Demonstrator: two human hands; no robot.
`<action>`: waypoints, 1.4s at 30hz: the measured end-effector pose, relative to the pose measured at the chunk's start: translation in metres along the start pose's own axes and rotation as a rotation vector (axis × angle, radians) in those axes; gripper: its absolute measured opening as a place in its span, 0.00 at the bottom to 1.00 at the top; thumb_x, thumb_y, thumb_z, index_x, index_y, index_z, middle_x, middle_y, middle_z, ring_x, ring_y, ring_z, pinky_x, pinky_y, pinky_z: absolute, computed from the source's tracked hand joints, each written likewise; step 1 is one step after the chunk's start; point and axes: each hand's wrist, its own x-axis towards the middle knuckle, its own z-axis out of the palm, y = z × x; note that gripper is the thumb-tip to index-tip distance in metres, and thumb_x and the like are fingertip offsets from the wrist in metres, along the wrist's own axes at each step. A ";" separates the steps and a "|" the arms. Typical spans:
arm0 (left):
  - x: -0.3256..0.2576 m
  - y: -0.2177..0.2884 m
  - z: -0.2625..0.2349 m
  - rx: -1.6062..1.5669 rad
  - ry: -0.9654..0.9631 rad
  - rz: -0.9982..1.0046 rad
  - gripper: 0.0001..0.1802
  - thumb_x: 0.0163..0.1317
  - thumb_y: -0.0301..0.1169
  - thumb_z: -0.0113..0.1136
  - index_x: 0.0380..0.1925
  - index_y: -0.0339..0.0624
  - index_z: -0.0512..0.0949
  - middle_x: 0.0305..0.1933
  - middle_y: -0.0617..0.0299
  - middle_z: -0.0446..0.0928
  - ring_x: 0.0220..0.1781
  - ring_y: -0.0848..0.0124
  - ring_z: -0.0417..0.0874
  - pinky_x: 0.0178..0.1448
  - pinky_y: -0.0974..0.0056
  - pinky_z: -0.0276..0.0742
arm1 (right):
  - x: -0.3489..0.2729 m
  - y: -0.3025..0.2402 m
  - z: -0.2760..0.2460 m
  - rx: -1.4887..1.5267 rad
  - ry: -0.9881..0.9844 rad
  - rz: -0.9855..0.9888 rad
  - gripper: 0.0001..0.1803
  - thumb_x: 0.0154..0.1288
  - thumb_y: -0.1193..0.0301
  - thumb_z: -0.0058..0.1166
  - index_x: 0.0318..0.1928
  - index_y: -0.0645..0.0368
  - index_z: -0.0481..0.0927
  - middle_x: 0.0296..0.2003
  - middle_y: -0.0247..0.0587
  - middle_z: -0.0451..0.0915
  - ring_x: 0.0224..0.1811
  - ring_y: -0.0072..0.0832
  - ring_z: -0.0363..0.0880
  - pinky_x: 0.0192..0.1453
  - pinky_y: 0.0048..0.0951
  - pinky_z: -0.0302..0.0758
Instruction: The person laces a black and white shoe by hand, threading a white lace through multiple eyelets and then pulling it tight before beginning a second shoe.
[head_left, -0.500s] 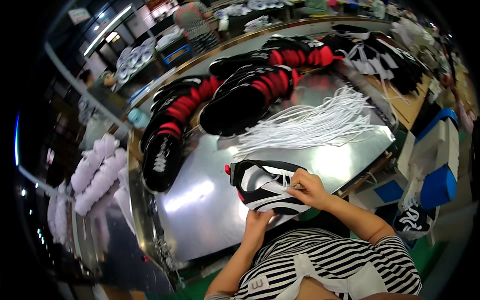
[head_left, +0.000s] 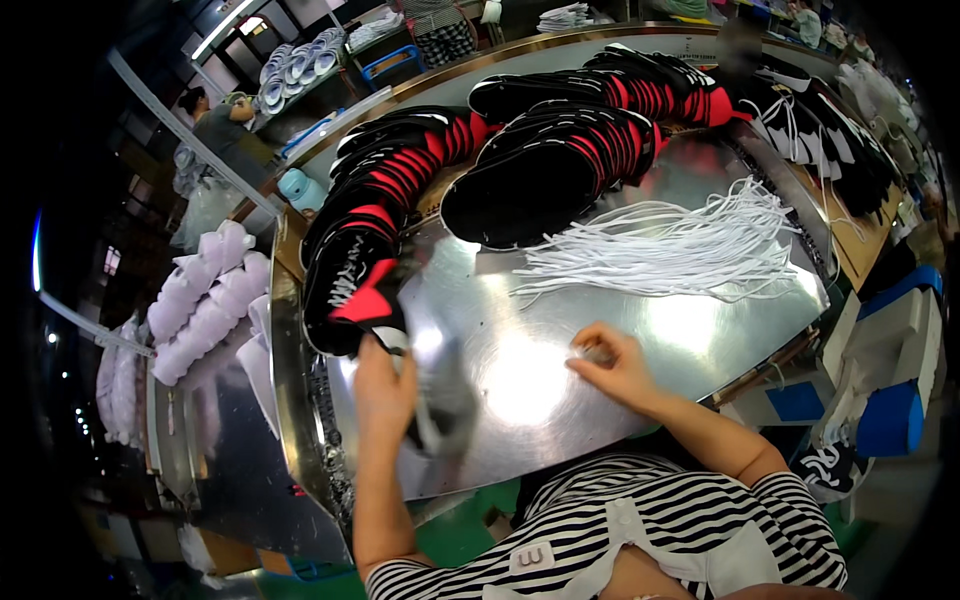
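My left hand (head_left: 385, 390) is closed on a shoe upper (head_left: 367, 300) at the near end of the left row. The upper shows red, black and a bit of white, and part of it is smeared by motion. It overlaps the nearest of the stacked black and red shoe uppers (head_left: 385, 185), whose white lacing shows. Over the bare metal table (head_left: 520, 400), my right hand (head_left: 618, 372) hangs with curled fingers and thumb drawn close together. Something small and greyish shows between them, too small to name. Beyond it lies a spread bundle of white shoelaces (head_left: 665, 245).
Another row of shoe uppers (head_left: 550, 180) lies at the table's far side. Black uppers with white laces (head_left: 820, 130) sit on a board at the far right. White padded pieces (head_left: 205, 300) are stacked at left. A blue and white machine (head_left: 880, 370) stands at right.
My left hand has carried the shoe upper from in front of me leftward to the left row. My right hand has let go of its lacing and stays over the table. The view has shifted.
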 end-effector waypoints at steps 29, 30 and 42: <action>0.150 -0.037 0.151 -0.464 0.511 -0.133 0.13 0.67 0.25 0.56 0.48 0.29 0.78 0.45 0.46 0.79 0.47 0.52 0.79 0.56 0.57 0.73 | 0.033 -0.088 -0.057 0.492 -0.106 0.108 0.11 0.72 0.62 0.54 0.42 0.57 0.75 0.20 0.29 0.72 0.15 0.11 0.56 0.17 0.18 0.49; 0.141 -0.020 0.134 -0.515 0.535 -0.131 0.12 0.67 0.24 0.55 0.46 0.28 0.78 0.44 0.47 0.79 0.47 0.52 0.78 0.56 0.57 0.73 | 0.015 -0.074 -0.062 0.526 -0.051 0.174 0.11 0.72 0.61 0.54 0.42 0.56 0.76 0.20 0.29 0.72 0.14 0.11 0.56 0.17 0.18 0.49; -0.067 0.182 0.150 -0.162 0.013 0.345 0.21 0.43 0.30 0.62 0.43 0.41 0.78 0.53 0.51 0.74 0.56 0.49 0.70 0.53 0.43 0.63 | -0.087 -0.057 -0.074 0.512 -0.044 0.113 0.14 0.72 0.66 0.56 0.52 0.59 0.74 0.31 0.25 0.73 0.27 0.07 0.63 0.28 0.14 0.60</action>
